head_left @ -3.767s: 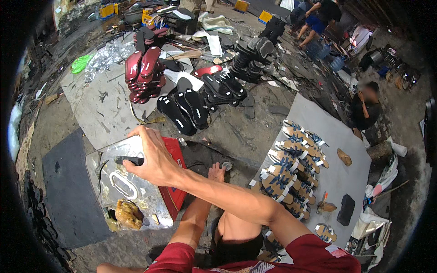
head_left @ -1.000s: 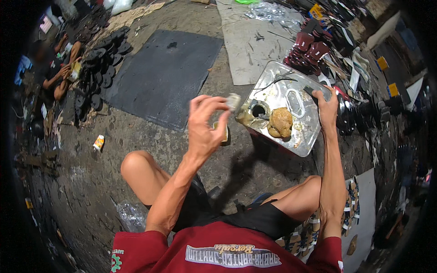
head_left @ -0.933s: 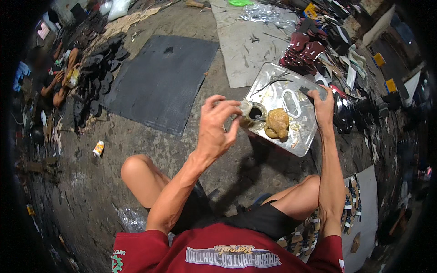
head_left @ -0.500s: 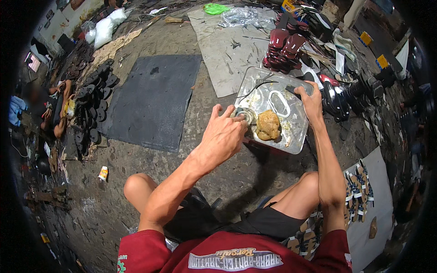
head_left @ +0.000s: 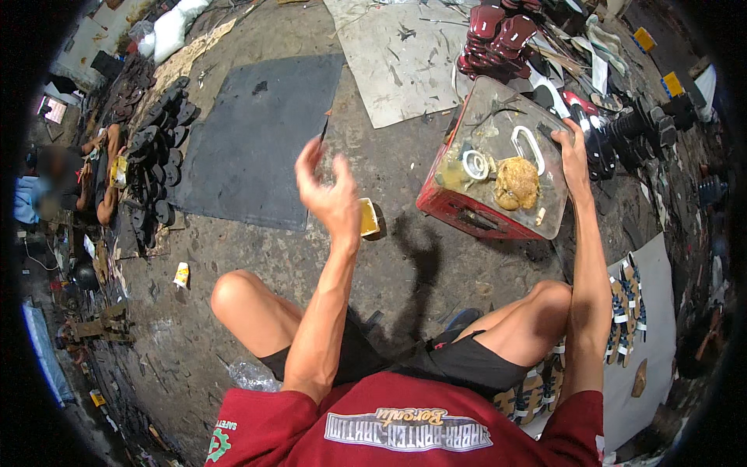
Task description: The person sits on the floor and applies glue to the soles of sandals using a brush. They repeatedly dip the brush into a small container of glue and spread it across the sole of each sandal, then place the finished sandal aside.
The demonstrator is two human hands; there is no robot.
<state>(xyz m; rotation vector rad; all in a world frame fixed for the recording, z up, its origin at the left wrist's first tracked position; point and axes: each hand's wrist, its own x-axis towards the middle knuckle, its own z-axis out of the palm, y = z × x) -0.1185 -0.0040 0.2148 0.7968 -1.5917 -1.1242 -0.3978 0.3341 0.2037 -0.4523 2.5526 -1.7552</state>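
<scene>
My left hand [head_left: 331, 204] hovers over the floor [head_left: 405, 159], its thumb and fingers apart with a gap between them. From this view the tub [head_left: 377, 216] shows just right of its wrist, with yellow stuff [head_left: 366, 219] inside. Past the left fingertips lies a dark mat [head_left: 257, 140], and farther out, to their right, a pale sheet [head_left: 393, 86].

My right hand [head_left: 576, 159] is on the right edge of the tin [head_left: 459, 212], thumb toward the top and fingers at the rim; I cannot tell whether they are clamped there. The tin stands between my two hands, well apart from the left fingers, its red wall facing me. On its top, the pale round cap [head_left: 475, 164] sits at the side nearer my left fingers. The lumpy brown blob [head_left: 517, 185] lies between that cap and my right hand, with the handle [head_left: 537, 149] just beyond it, nearer my right fingers.

Beyond the right fingertips are dark red soles [head_left: 498, 39]; below that hand, past my forearm, are sandals [head_left: 622, 307].
</scene>
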